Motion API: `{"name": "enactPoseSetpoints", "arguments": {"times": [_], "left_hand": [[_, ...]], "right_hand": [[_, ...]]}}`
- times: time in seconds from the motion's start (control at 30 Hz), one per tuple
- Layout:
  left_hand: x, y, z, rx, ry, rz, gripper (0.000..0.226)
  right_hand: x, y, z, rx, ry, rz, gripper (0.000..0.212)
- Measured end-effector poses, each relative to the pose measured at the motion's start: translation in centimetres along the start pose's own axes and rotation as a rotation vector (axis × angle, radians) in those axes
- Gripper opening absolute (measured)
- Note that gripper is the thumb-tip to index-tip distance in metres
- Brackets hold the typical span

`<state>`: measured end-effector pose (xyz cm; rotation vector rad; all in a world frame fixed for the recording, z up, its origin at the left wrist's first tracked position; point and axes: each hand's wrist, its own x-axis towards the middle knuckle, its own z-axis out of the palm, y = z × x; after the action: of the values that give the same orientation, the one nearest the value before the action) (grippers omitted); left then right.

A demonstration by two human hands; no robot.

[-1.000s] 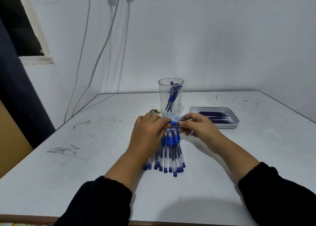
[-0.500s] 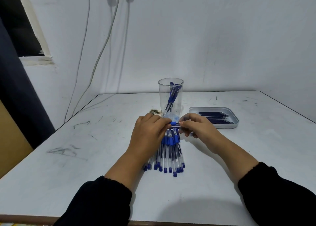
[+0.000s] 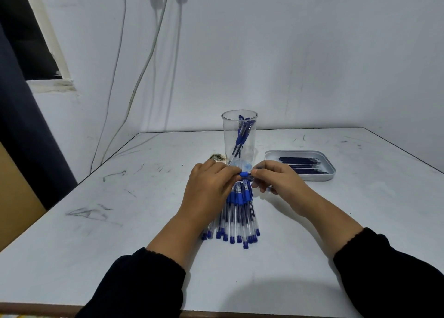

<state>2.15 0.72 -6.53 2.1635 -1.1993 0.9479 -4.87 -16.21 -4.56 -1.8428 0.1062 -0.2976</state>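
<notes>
Both hands pinch 1 pen (image 3: 245, 175) crosswise above the pile (image 3: 236, 215), left hand (image 3: 211, 185) curled at its blue end, right hand (image 3: 276, 182) on the barrel, so a straight, steady pull should suit best.

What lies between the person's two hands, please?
One plastic pen with a blue grip, pinched crosswise by the left hand and right hand; the head view shows it.

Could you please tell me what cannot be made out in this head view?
All in the head view:
- The held pen: the left hand and right hand cover all but a short blue part.
- The pile of pens: its left part lies under the left hand and wrist.
- The refills in the tray: too small to count.
</notes>
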Motion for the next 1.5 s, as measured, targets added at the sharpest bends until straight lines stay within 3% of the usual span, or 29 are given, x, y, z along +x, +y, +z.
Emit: {"name": "enactPoseSetpoints", "arguments": {"times": [0.3,0.43,0.5,0.6,0.7,0.9,1.13,1.5], "left_hand": [[-0.1,-0.4,0.3,0.02,0.034,-0.026,0.029],[-0.2,-0.6,0.4,0.02,0.063,-0.052,0.027],[-0.2,-0.7,0.5,0.025,0.064,-0.054,0.026],[-0.2,-0.7,0.5,0.036,0.062,-0.059,0.02],[-0.2,-0.7,0.5,0.046,0.055,-0.067,0.019],[-0.2,-0.8,0.6,0.06,0.045,-0.091,0.016],[-0.2,-0.7,0.6,0.091,0.03,-0.144,0.013],[-0.2,-0.6,0.5,0.072,-0.033,-0.135,0.015]], "right_hand": [[0.5,0.6,-0.7,-0.003,0.056,-0.011,0.022],[0.9,1.8,-2.2,-0.401,0.194,0.006,0.011],[0.9,2.4,-2.6,-0.622,0.188,0.045,0.014],[1.1,2.7,-2.6,-0.77,0.113,0.083,0.023],[1.1,2.5,-2.5,-0.829,0.103,0.067,0.014],[0.8,2.1,-2.4,-0.636,0.169,0.02,0.006],[0.6,0.7,-1.6,-0.284,0.087,0.002,0.007],[0.4,0.5,-1.4,-0.263,0.121,-0.008,0.007]]}}
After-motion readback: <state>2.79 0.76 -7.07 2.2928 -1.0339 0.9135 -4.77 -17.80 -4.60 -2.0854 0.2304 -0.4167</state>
